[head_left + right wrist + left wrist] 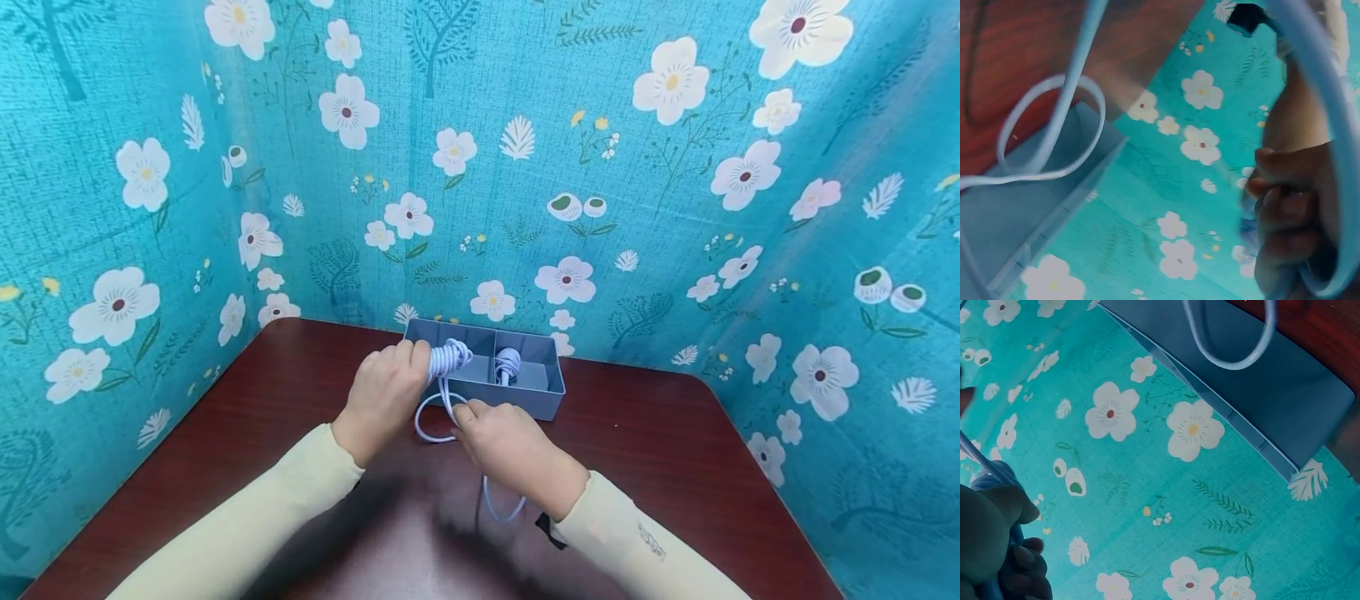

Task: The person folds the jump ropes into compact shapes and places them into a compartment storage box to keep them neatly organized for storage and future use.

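Note:
A pale lavender-blue cord is wound into a tight bundle (448, 357), which my left hand (388, 385) grips at its left end. Strands hang from the bundle down to my right hand (504, 442), whose fingers pinch the cord just below and to the right. A loose loop of cord (417, 421) hangs between the hands, and another slack bend dangles under the right hand. In the right wrist view, the loose cord (1079, 69) crosses in front of the box. What lies inside my left fist is mostly hidden.
A grey-blue divided box (536, 402) stands behind the hands, near the table's back edge. Its right compartment holds a second wound cord bundle (507, 362). The dark red wooden table (637, 467) is enclosed by a turquoise floral curtain (480, 208).

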The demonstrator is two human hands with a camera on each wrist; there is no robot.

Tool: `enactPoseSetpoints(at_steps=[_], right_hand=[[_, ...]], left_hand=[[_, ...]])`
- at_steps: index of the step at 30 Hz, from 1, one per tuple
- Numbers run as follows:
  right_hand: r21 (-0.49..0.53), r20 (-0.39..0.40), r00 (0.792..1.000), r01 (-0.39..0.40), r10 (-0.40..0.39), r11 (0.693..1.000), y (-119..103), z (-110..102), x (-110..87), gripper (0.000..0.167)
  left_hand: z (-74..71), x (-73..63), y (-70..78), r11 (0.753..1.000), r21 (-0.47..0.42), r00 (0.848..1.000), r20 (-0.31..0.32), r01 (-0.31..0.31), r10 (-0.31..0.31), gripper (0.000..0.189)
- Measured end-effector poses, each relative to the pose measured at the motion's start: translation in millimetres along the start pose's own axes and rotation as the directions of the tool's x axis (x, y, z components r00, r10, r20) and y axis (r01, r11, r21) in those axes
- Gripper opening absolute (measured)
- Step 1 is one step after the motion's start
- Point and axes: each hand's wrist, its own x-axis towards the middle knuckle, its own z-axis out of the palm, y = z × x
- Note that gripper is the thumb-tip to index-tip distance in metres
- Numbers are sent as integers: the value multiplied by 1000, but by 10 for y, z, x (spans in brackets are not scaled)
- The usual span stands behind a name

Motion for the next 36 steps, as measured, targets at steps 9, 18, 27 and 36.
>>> enactPoseSetpoints(at_steps=[9,18,27,36], right_hand=[[-159,-22,999,29,-33,987,67,-407,-11,11],[-291,-94,984,119,-152,949,261,-659,42,18],[-307,-149,959,188,-242,933,497,-602,89,26],[-253,-156,958,197,-241,947,554,-568,180,24]], left_hand=[[53,-35,-35,1000,19,1000,8,-4,4,17],[13,-59,-65,996,-55,995,73,-64,68,24],[-22,-77,-88,976,-101,977,70,-193,201,22],[-79,-72,-38,928,-139,935,32,-345,353,32]])
